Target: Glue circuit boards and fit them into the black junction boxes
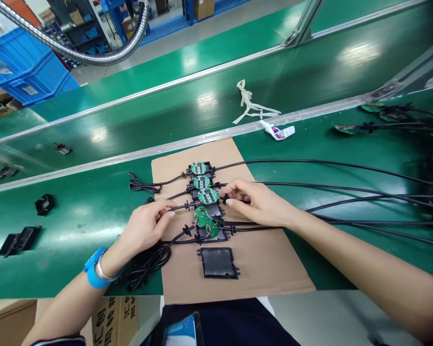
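Observation:
My left hand (149, 221) pinches the black cable (180, 207) on the left side of a round green circuit board (208, 196). On the right side of that board, my right hand (250, 199) has its fingers closed on the cable close to a black grommet (225, 198). The board lies over a black plastic case half (212, 210). Two more round boards (201, 182) sit above it in a row, each over its own case. Nearer to me, two green boards (205, 221) with coloured wires overlap on another case. An unfilled black case (218, 263) lies closest to me.
A cardboard sheet (267, 259) lies under the row of cases. Coiled cables (144, 269) are at its left, with loose black cases (25, 240) farther left. Long cables run right to a pile of boards and cables (411, 117). A white tube (277, 130) lies near the metal rail.

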The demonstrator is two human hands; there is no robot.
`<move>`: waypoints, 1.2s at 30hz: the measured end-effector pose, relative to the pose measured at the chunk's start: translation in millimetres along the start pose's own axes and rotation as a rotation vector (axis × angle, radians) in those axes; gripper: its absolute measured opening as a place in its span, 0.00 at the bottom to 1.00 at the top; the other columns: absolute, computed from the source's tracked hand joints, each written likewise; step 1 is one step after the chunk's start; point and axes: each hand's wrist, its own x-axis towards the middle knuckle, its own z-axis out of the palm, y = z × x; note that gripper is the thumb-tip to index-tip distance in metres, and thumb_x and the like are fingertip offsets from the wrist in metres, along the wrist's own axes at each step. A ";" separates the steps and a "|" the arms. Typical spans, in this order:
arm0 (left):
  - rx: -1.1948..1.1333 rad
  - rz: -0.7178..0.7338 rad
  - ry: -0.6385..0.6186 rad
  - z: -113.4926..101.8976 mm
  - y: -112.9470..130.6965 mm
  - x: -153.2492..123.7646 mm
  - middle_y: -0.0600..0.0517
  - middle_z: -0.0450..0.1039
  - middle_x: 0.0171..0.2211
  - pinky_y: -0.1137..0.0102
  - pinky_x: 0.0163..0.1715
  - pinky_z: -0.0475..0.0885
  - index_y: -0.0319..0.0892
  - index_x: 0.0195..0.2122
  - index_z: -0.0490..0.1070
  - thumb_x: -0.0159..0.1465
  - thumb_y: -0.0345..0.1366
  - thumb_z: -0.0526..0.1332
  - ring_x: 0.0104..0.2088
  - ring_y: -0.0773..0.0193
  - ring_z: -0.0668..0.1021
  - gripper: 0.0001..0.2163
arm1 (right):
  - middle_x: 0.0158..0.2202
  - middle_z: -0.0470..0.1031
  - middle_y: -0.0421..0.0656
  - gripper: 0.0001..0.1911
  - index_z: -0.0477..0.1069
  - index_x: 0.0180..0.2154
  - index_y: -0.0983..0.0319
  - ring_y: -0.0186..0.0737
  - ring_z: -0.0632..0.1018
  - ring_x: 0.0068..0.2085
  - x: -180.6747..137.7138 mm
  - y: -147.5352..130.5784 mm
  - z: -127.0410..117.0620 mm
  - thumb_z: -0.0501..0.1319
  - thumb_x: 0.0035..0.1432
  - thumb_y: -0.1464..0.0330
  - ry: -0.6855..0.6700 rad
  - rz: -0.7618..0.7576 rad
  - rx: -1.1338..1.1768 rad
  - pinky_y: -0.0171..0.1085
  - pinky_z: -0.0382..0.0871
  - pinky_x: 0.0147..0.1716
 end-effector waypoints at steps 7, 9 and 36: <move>0.507 0.118 0.048 23.5 -17.2 9.0 0.49 0.80 0.39 0.63 0.36 0.72 0.44 0.45 0.78 0.70 0.34 0.55 0.36 0.57 0.81 0.11 | 0.41 0.78 0.45 0.07 0.71 0.41 0.60 0.42 0.77 0.41 -2.4 17.7 9.8 0.55 0.63 0.73 0.050 -0.317 -0.270 0.41 0.72 0.41; 0.593 0.131 0.086 24.8 -16.4 10.3 0.47 0.79 0.39 0.61 0.37 0.71 0.43 0.45 0.78 0.70 0.35 0.56 0.35 0.56 0.79 0.11 | 0.40 0.78 0.45 0.07 0.72 0.41 0.60 0.44 0.76 0.41 -3.6 17.5 9.7 0.56 0.64 0.73 0.073 -0.330 -0.336 0.42 0.71 0.41; -0.737 -0.056 -0.524 34.7 59.3 -7.7 0.54 0.68 0.30 0.69 0.31 0.70 0.38 0.51 0.67 0.65 0.50 0.59 0.29 0.67 0.73 0.21 | 0.33 0.75 0.44 0.10 0.67 0.42 0.57 0.40 0.76 0.34 -64.5 -59.4 45.1 0.59 0.61 0.77 0.381 -0.604 -0.319 0.39 0.74 0.33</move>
